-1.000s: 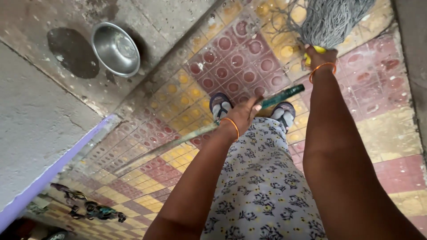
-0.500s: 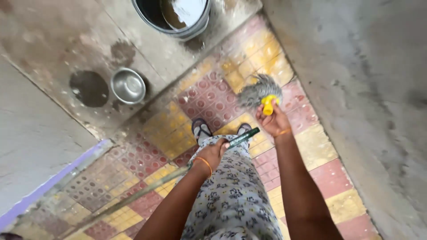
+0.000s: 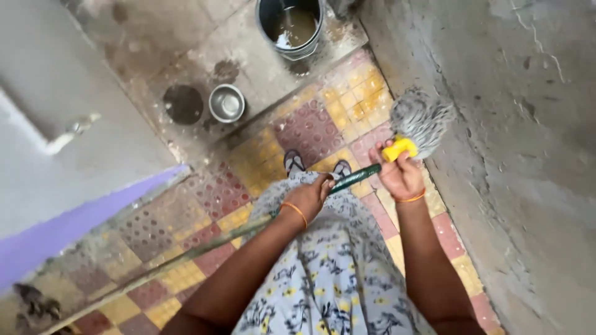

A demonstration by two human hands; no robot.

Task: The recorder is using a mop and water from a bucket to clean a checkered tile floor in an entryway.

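I hold a mop across my body. My left hand (image 3: 308, 197) grips the green mop handle (image 3: 354, 178), which runs down to the lower left as a long pale stick (image 3: 155, 267). My right hand (image 3: 399, 174) is closed around the yellow mop collar (image 3: 398, 148), just below the grey stringy mop head (image 3: 422, 118). The mop head hangs in the air next to the rough grey wall (image 3: 528, 155). Both wrists wear orange bangles. My feet in sandals (image 3: 316, 164) stand on yellow and red patterned floor tiles (image 3: 304, 124).
A metal bucket (image 3: 292, 25) holding murky water stands on the wet concrete at the top. A small steel bowl (image 3: 226, 102) sits beside a dark round wet patch (image 3: 183, 104). A purple-edged ledge (image 3: 74, 229) runs along the left.
The view has swung so the bucket shows in full. The mop head has come down from the top right to beside the wall, with both hands keeping their grip.
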